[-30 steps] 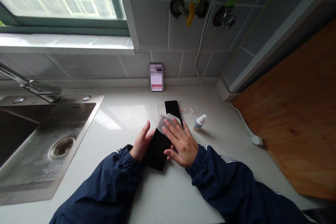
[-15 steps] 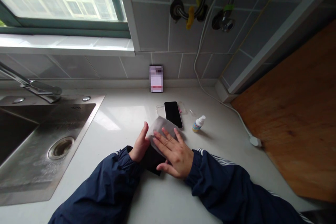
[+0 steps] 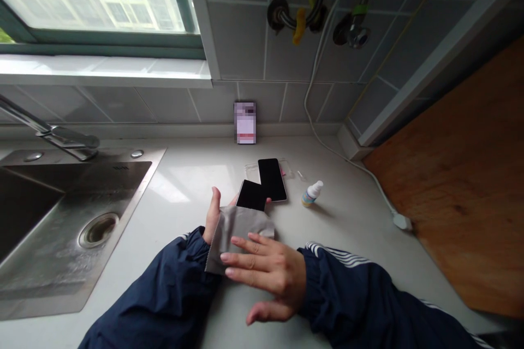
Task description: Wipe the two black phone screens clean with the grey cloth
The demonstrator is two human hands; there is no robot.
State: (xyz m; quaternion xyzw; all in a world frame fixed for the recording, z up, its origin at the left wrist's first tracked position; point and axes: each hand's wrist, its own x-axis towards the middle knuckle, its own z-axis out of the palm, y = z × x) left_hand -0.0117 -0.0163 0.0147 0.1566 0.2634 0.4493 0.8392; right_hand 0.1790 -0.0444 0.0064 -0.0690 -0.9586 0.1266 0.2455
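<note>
Wiping seems underway, unfinished: right hand (image 3: 279,270) spread on gray cloth (image 3: 241,223), left hand (image 3: 212,218) gripping black device (image 3: 251,195) (far end uncovered).

My left hand (image 3: 212,217) holds a black slab (image 3: 251,195). My right hand (image 3: 277,272) lies spread on the gray cloth (image 3: 241,222) over it. A bottle (image 3: 312,194) stands on the bench (image 3: 347,202).

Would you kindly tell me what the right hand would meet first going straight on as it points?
Past the grey cloth beneath it, the right hand would probably meet the left sleeve first, though relative depth is hard to judge.
</note>
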